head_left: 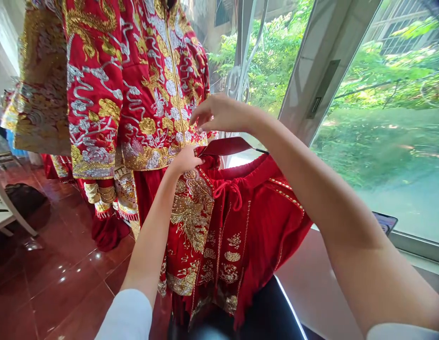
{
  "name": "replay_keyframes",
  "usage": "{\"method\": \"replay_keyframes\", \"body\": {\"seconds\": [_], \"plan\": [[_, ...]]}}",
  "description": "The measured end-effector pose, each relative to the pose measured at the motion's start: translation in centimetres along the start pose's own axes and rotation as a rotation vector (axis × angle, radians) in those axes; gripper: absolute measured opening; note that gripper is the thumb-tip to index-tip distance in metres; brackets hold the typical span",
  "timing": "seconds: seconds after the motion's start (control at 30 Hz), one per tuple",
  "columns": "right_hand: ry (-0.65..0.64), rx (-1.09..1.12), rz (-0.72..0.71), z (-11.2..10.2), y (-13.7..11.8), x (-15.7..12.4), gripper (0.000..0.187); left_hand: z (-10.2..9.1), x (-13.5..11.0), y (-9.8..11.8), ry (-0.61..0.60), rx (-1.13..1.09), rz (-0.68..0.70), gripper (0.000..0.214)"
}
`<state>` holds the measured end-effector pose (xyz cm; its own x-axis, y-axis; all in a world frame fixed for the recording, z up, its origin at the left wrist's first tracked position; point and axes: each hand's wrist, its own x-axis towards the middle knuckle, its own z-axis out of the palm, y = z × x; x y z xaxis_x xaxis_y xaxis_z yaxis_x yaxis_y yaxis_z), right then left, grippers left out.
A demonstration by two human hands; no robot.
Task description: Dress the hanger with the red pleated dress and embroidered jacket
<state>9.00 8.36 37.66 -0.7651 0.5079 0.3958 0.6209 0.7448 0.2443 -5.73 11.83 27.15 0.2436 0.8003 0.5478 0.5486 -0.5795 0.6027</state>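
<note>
A red pleated skirt [255, 222] with gold embroidered panels and a tied drawstring hangs in front of me. My left hand [187, 159] is closed at the left end of its waistband, its fingers partly hidden. A dark red, flat, hanger-like bar [228, 146] with a thin black right end stretches across above the waistband; its left end meets my left hand. Just above this bar is my right hand [221, 113], fingers curved and apart, with nothing visible in them. Behind both hands hangs a red jacket [163, 85] covered in gold and silver embroidery.
More embroidered garments [42, 89] hang at the left. Below the skirt is a black seat-like surface [272, 311]. A phone [385, 222] leans by the window [382, 141] on the right. A white chair [9, 203] stands on the red tiled floor [63, 288].
</note>
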Motion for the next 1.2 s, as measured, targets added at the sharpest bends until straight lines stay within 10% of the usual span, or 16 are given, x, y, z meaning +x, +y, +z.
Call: {"method": "replay_keyframes", "body": {"seconds": [0.2, 0.37, 0.73, 0.87, 0.97, 1.2], "plan": [[-0.076, -0.119, 0.194, 5.1, -1.1, -7.5, 0.034, 0.2, -0.3, -0.6, -0.109, -0.024, -0.015, 0.019], [-0.112, -0.204, 0.218, 9.6, 0.7, -8.3, 0.040, 0.3, -0.4, -0.6, -0.087, -0.009, -0.027, 0.016], [-0.073, -0.448, 0.173, 6.5, 2.7, -11.5, 0.033, 0.4, -0.5, -0.7, -0.046, 0.061, 0.033, 0.026], [-0.103, -0.494, 0.103, 6.1, 3.0, -11.4, 0.035, 0.7, -1.6, -0.4, 0.181, 0.250, 0.205, 0.046], [-0.145, -0.506, 0.104, 5.7, 2.8, -10.9, 0.031, 2.1, -3.4, 0.9, 0.332, 0.478, 0.333, 0.032], [-0.124, -0.455, 0.084, 5.7, 1.9, -10.6, 0.029, 7.4, -4.9, 3.4, 0.173, 0.721, 0.276, 0.029]]}}
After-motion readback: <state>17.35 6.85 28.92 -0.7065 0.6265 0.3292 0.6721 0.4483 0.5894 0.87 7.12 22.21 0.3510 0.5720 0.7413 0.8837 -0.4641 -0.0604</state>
